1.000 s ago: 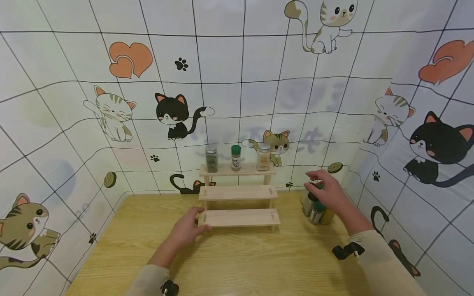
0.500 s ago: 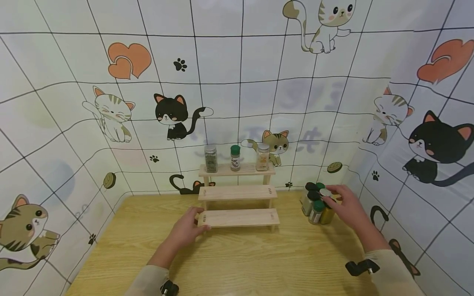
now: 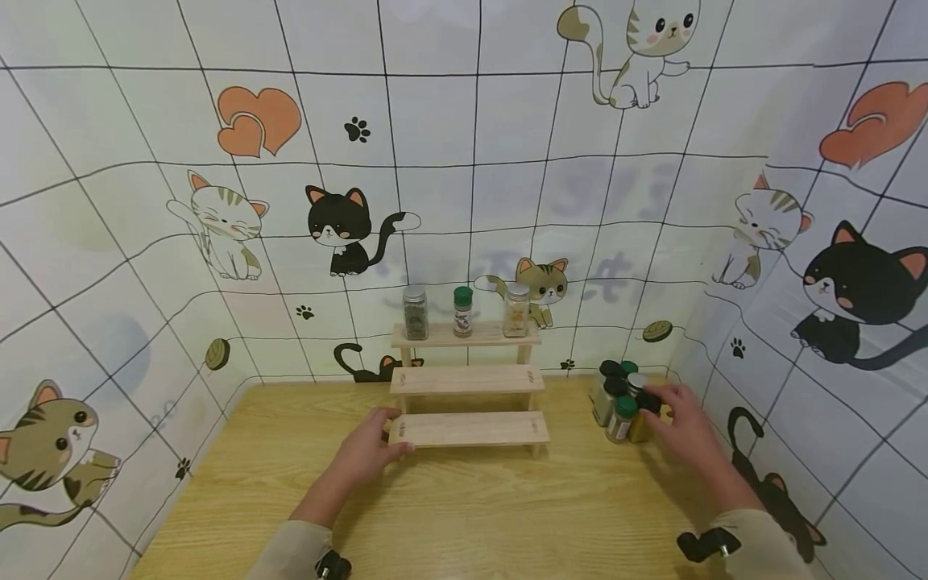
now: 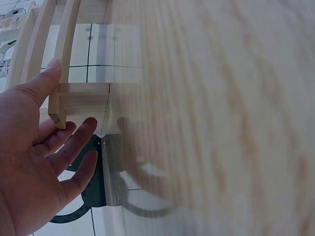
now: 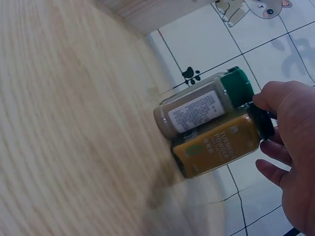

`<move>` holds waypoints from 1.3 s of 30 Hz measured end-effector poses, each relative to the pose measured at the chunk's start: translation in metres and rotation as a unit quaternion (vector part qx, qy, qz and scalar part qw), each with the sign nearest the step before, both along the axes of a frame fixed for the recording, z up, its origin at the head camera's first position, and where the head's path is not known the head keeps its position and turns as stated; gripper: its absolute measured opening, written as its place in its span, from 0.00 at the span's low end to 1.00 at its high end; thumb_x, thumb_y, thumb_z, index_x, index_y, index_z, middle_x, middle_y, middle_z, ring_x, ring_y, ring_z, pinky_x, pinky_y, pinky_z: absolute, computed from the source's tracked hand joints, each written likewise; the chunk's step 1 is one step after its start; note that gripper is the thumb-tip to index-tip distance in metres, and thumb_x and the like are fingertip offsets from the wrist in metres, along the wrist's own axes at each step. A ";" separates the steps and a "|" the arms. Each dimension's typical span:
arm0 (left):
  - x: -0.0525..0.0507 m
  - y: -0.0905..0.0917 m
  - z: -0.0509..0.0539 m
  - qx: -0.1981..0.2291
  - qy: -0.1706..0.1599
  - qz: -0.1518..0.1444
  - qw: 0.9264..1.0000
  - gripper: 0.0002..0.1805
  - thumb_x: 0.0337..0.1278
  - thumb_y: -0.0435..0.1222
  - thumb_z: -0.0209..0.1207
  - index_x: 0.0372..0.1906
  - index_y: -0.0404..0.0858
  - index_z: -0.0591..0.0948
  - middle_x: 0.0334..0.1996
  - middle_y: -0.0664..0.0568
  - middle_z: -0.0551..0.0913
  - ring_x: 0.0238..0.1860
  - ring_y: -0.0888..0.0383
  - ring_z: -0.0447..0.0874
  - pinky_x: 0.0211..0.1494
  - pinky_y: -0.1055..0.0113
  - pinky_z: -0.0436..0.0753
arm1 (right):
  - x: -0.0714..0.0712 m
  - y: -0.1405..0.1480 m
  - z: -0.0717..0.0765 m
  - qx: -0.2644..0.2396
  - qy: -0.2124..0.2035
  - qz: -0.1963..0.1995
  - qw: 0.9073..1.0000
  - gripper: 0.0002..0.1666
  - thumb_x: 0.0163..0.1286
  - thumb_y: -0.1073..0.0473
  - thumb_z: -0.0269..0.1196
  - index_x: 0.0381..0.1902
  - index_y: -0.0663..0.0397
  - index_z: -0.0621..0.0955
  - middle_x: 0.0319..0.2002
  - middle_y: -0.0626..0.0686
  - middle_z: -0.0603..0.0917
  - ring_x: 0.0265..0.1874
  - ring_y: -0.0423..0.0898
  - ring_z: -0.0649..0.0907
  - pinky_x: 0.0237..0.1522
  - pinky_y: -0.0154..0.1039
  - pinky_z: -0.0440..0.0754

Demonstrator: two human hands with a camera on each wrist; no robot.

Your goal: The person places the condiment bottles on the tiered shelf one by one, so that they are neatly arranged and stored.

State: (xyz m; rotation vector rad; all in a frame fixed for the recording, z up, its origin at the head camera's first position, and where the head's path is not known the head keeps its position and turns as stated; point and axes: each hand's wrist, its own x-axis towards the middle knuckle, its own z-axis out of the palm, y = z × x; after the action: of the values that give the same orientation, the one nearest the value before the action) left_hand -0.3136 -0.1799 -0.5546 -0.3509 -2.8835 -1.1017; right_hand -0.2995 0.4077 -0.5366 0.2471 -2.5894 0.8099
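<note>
My right hand (image 3: 685, 423) pinches the black cap of a square jar of turmeric powder (image 5: 216, 145), orange-yellow inside, which stands on the table. A green-capped spice jar (image 5: 197, 110) with a white label stands right against it. Several more jars with black (image 3: 615, 387), green and pale caps crowd behind and to the left. With my left hand (image 3: 366, 443) I hold the left end of the lowest board of a three-step wooden rack (image 3: 467, 429); in the left wrist view the thumb (image 4: 49, 78) lies on one side of the board and the fingers on the other.
On the rack's top step stand a glass jar of green herbs (image 3: 416, 316), a small green-capped jar (image 3: 462, 312) and a glass jar with pale contents (image 3: 516, 312). Cat-patterned cloth walls (image 3: 435, 201) enclose the wooden table (image 3: 464, 515) behind and at both sides.
My right hand has moved from above the jar cluster round to its right side and down onto the turmeric jar's black cap. The left hand stays on the rack.
</note>
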 end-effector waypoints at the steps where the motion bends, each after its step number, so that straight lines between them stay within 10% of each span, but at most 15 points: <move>1: 0.000 0.000 0.000 0.000 0.000 0.000 1.000 0.39 0.64 0.48 0.80 0.73 0.38 0.78 0.62 0.48 0.82 0.50 0.52 0.87 0.47 0.50 0.85 | 0.000 0.000 -0.003 -0.003 0.005 -0.002 1.000 0.28 0.77 0.65 0.72 0.71 0.64 0.80 0.58 0.65 0.76 0.56 0.65 0.80 0.51 0.57 0.83; 12: -0.002 0.000 -0.005 0.007 -0.004 -0.001 1.000 0.38 0.66 0.48 0.79 0.74 0.39 0.78 0.64 0.50 0.82 0.51 0.53 0.86 0.48 0.51 0.85 | 0.004 -0.005 -0.014 -0.071 0.011 -0.008 0.997 0.28 0.74 0.70 0.72 0.69 0.68 0.78 0.61 0.70 0.76 0.59 0.68 0.80 0.48 0.26 0.76; 22: 0.000 0.000 -0.003 0.011 -0.011 -0.001 1.000 0.40 0.66 0.49 0.79 0.75 0.38 0.77 0.65 0.49 0.81 0.51 0.52 0.87 0.47 0.50 0.85 | 0.011 0.000 -0.012 -0.103 -0.051 -0.028 0.993 0.26 0.79 0.62 0.72 0.68 0.62 0.77 0.64 0.70 0.82 0.64 0.68 0.80 0.46 0.21 0.75; 39: -0.002 -0.001 -0.003 0.008 -0.019 0.002 1.000 0.38 0.67 0.49 0.78 0.75 0.40 0.77 0.64 0.49 0.81 0.51 0.53 0.86 0.48 0.51 0.85 | 0.021 -0.014 0.019 -0.157 0.100 -0.125 0.975 0.23 0.73 0.61 0.78 0.63 0.57 0.86 0.53 0.58 0.86 0.48 0.28 0.78 0.46 0.21 0.76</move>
State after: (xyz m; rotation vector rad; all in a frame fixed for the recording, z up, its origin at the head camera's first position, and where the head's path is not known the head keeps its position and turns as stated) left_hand -0.3156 -0.1807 -0.5579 -0.3264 -2.9042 -1.1433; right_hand -0.2789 0.3935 -0.5174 -0.0870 -2.2093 1.0238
